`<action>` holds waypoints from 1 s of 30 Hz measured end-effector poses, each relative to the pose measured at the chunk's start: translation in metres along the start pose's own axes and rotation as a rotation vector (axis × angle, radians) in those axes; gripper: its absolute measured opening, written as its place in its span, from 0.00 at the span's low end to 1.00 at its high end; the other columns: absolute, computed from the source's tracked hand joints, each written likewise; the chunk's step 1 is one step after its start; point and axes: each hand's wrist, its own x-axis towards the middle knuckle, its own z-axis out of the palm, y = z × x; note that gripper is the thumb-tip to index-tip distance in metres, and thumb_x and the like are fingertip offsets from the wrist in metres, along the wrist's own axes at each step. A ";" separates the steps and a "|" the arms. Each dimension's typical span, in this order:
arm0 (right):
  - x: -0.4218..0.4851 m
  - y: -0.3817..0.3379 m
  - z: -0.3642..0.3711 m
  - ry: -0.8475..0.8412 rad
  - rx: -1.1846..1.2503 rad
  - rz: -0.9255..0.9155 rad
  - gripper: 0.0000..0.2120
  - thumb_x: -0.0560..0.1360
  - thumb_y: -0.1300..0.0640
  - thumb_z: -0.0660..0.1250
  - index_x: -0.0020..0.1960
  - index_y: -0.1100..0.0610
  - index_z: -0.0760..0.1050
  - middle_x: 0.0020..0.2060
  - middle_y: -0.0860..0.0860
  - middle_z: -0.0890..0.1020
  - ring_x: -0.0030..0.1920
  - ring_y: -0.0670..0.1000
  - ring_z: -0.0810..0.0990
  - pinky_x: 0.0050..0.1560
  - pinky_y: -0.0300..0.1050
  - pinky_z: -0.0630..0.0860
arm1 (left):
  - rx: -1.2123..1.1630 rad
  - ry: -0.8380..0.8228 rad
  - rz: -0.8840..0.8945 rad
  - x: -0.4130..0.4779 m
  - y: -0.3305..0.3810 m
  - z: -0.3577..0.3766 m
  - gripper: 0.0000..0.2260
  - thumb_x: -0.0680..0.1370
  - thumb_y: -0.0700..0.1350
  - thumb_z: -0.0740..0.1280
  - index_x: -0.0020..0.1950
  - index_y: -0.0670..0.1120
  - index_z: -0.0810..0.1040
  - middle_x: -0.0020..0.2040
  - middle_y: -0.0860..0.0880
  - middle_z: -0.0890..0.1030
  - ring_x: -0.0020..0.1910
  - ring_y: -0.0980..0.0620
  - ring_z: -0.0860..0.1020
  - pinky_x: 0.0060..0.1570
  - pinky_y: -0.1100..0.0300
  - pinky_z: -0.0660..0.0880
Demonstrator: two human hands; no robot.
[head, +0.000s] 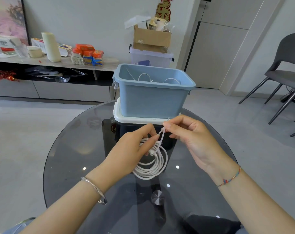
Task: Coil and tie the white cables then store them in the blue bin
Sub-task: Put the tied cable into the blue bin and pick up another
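Note:
A coiled white cable (pixel 154 166) hangs above the round glass table (pixel 72 149), held at its top by my left hand (pixel 133 146). A thin white tie (pixel 162 135) loops around the coil's top. My right hand (pixel 187 134) pinches the tie's upper end between thumb and forefinger. Just behind my hands the blue bin (pixel 151 97) stands on its white lid (pixel 117 114). Inside the bin, loops of other white cables (pixel 171 80) show above the near rim.
A clear storage box (pixel 150 57) topped by a cardboard box (pixel 151 38) stands behind the bin. A long low cabinet (pixel 50 88) with packets and a paper roll runs along the left wall. Grey chairs (pixel 288 71) stand at the right.

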 end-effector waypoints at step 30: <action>0.005 0.020 0.005 -0.041 -0.370 -0.259 0.07 0.81 0.59 0.57 0.43 0.57 0.65 0.40 0.52 0.86 0.43 0.48 0.84 0.48 0.46 0.81 | -0.350 -0.002 -0.356 -0.001 -0.014 0.020 0.14 0.82 0.52 0.57 0.41 0.47 0.75 0.29 0.51 0.70 0.28 0.55 0.67 0.28 0.62 0.68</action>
